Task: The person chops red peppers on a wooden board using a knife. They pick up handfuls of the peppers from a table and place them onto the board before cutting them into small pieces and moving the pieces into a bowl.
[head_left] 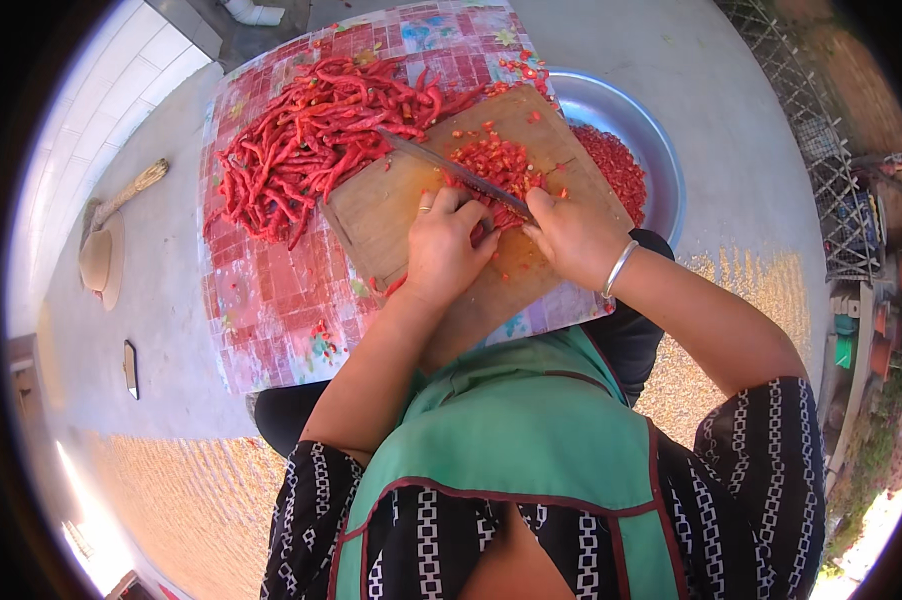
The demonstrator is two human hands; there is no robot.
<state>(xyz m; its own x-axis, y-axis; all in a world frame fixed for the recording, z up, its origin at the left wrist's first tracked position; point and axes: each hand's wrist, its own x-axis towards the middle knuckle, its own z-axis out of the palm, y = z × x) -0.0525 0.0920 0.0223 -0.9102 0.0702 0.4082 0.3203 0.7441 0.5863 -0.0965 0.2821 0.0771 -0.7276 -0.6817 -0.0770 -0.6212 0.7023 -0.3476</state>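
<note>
Knife (443, 164) is angling across the board (371, 212), tip far left; right hand (576, 238) is gripping its near end, fingers closed, likely for control; left hand (445, 245) is curling its fingers, apparently pinning chilli pieces (496, 158) by the blade, tips tucked for safety; whole chillies (316, 135) are sitting far left, basin (664, 150) standing right, presumably within reach; no readable writing or brands showing

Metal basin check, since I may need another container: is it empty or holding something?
Holding something: chopped red pepper lies inside the metal basin. The cutting board hides part, so how full cannot be told.
</note>
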